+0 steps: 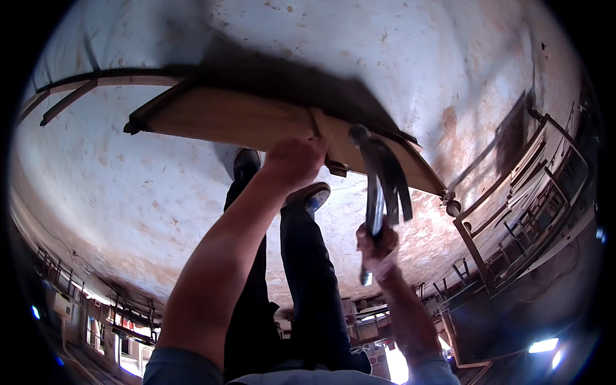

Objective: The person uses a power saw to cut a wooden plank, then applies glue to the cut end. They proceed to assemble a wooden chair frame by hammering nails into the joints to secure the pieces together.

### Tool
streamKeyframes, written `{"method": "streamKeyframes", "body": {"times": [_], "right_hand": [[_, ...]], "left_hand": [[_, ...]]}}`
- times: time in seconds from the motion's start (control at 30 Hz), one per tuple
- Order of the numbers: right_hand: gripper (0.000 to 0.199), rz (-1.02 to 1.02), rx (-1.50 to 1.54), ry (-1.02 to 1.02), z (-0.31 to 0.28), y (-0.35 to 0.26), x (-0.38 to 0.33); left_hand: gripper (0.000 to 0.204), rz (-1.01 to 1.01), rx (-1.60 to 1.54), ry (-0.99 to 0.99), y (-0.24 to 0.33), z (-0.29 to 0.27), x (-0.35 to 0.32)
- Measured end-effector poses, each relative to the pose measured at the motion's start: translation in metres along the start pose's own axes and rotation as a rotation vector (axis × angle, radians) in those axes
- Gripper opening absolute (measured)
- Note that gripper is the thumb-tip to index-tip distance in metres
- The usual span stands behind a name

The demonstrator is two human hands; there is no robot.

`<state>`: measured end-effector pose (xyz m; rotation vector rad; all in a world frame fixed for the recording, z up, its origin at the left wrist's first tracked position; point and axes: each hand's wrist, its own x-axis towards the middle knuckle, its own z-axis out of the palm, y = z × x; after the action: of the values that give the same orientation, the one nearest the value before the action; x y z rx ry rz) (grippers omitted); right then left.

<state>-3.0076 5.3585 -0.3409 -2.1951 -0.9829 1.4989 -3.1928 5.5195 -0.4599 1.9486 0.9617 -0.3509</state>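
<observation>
My right hand (381, 249) is wrapped round the handle of a claw hammer (375, 199), held up to the right of my left hand. The hammer's head is raised, with its curved claw on the right side. Beyond it lies a long tan wooden panel (231, 115) with dark edge strips and a cross strip (318, 123) near its middle. My left hand (296, 157) rests at that cross strip, fingers pinched together. What they hold, if anything, is too small to make out.
My shoes (246, 163) stand on the pale, stained floor (167, 199), close to the panel's near edge. A slatted wooden frame (96, 85) lies to the far left. At the right are a metal-looking frame (475, 250) and stacked strips (527, 168).
</observation>
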Motion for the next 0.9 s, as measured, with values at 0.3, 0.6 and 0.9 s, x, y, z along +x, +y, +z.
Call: {"method": "streamKeyframes", "body": {"times": [0.3, 0.6, 0.9], "right_hand": [[0.039, 0.175, 0.266, -0.036, 0.039, 0.051, -0.028], [0.030, 0.118, 0.124, 0.040, 0.050, 0.057, -0.028], [0.045, 0.130, -0.055, 0.011, 0.045, 0.048, -0.022]], "left_hand": [[0.035, 0.027, 0.150, -0.016, 0.003, 0.001, 0.002], [0.035, -0.001, 0.123, -0.042, 0.004, 0.002, 0.002], [0.034, 0.005, 0.220, -0.084, -0.001, 0.010, 0.005]]}}
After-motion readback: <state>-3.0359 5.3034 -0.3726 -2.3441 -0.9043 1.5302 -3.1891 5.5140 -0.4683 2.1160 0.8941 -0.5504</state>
